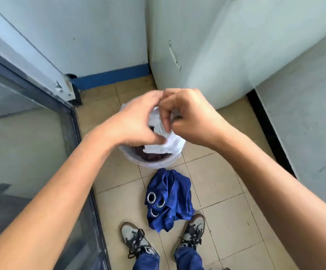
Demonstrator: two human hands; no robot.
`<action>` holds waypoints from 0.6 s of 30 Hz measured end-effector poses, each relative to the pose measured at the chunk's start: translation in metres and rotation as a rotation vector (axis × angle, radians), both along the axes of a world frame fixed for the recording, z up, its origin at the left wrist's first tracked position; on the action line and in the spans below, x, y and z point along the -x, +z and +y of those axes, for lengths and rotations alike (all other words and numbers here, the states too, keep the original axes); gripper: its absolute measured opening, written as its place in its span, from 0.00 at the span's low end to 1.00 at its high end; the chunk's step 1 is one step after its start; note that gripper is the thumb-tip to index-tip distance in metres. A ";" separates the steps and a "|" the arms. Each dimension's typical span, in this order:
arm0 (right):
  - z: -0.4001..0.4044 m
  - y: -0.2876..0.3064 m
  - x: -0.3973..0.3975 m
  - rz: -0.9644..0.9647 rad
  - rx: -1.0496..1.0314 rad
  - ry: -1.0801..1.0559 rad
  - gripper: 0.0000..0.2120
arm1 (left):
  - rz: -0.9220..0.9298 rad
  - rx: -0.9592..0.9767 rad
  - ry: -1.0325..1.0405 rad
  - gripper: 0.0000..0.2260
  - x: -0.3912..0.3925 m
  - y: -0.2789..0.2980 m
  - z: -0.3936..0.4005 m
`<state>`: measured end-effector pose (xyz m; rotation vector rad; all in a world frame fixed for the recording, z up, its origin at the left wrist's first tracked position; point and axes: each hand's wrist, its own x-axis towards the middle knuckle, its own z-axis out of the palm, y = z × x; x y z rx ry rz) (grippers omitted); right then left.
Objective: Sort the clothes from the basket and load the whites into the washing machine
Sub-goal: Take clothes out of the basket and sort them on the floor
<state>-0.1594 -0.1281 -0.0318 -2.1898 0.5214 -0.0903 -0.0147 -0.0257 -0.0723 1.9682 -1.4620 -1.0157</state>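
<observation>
Both hands are working over the bucket (150,162): the left hand (136,123) and the right hand (189,117) are each pinching a white cloth (166,145), which is bunching between and just below them above darker clothes. It is looking light, soft and limp, so gathering a fold seems best. A blue garment (170,199) is lying on the floor, nearer the person than the hands.

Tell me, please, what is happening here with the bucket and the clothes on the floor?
A person stands over a white bucket on the tiled floor and holds a white cloth above it, left hand and right hand each with a grip on it. Dark clothing remains in the bucket. A blue garment with metal rings lies on the floor near the person's shoes.
</observation>
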 end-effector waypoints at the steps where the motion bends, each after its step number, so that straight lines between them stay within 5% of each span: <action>1: -0.002 0.025 0.004 -0.027 -0.004 0.006 0.16 | -0.004 -0.041 -0.038 0.34 0.000 0.023 -0.002; 6: -0.004 0.163 0.033 -0.198 -0.018 -0.071 0.18 | 0.004 0.097 -0.103 0.15 0.007 0.136 0.003; 11: -0.002 0.303 0.054 -0.458 -0.023 -0.150 0.26 | -0.094 0.268 0.036 0.13 0.015 0.260 0.013; 18: 0.012 0.432 0.079 -0.554 -0.515 -0.306 0.36 | -0.084 0.562 0.196 0.06 0.038 0.454 0.024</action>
